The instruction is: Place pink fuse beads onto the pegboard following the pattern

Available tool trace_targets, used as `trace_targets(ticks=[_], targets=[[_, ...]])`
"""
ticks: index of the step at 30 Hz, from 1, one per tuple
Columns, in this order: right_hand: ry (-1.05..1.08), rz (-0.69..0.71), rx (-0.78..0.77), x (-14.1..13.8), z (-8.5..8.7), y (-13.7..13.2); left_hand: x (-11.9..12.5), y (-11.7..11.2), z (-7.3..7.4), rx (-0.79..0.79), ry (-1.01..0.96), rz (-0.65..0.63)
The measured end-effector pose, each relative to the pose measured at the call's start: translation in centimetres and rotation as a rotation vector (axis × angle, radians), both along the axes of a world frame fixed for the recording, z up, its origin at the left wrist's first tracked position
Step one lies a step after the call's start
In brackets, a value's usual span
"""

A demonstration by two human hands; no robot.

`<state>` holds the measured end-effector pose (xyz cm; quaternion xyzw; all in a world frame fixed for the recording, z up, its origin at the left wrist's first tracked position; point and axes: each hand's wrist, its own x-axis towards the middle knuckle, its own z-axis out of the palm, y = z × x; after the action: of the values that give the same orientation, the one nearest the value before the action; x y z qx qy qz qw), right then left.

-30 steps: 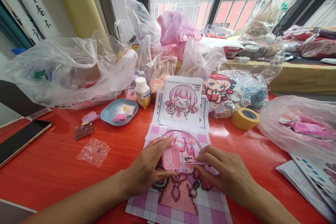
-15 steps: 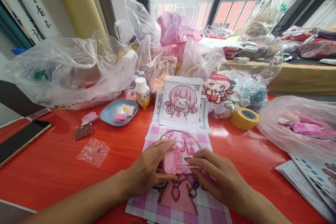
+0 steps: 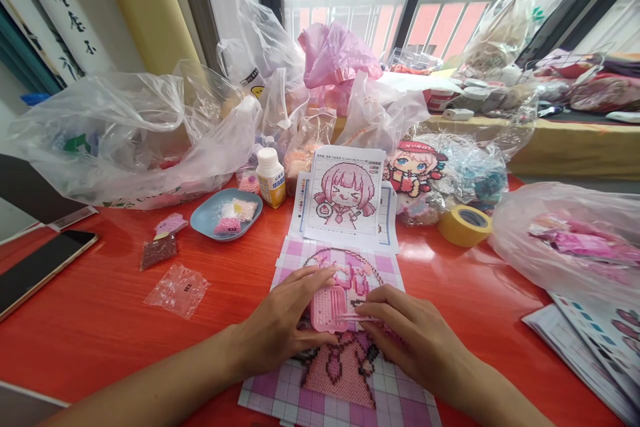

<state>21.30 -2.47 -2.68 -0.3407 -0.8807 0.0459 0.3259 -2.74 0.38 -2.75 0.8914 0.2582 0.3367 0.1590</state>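
Observation:
My left hand point(image 3: 280, 320) grips a small pink bead tray point(image 3: 327, 303) by its edges, thumb below and fingers above. Between the fingers of my right hand point(image 3: 410, 330) is a pair of tweezers point(image 3: 353, 317), whose tips reach over the right part of the tray. Both hands hover over or rest on a pegboard point(image 3: 320, 407) with pink and white squares; which of the two I cannot tell. A girl figure of pink and dark beads point(image 3: 337, 377) covers its middle, partly hidden by the tray and hands. Behind it leans a printed pattern sheet point(image 3: 345, 197).
Left of the board lie an empty clear bag point(image 3: 179, 290), a bag of brown beads point(image 3: 159, 251), a blue plate point(image 3: 200, 217) with bead bags and a phone point(image 3: 45, 267). A white bottle point(image 3: 271, 177) stands behind. Yellow tape point(image 3: 465, 225) and a plastic bag point(image 3: 520, 247) sit right.
The tweezers' tips have shifted slightly left and down over the tray. My left hand and the tray keep their place.

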Motion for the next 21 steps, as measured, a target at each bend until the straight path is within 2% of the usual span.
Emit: trace_targets(ticks=[12, 21], targets=[[0.035, -0.1, 0.114, 1.0, 0.7, 0.5, -0.1, -0.1, -0.2, -0.011, 0.011, 0.05], [-0.033, -0.142, 0.125, 1.4, 0.7, 0.8, 0.0, 0.0, -0.1, 0.016, -0.011, 0.081]])
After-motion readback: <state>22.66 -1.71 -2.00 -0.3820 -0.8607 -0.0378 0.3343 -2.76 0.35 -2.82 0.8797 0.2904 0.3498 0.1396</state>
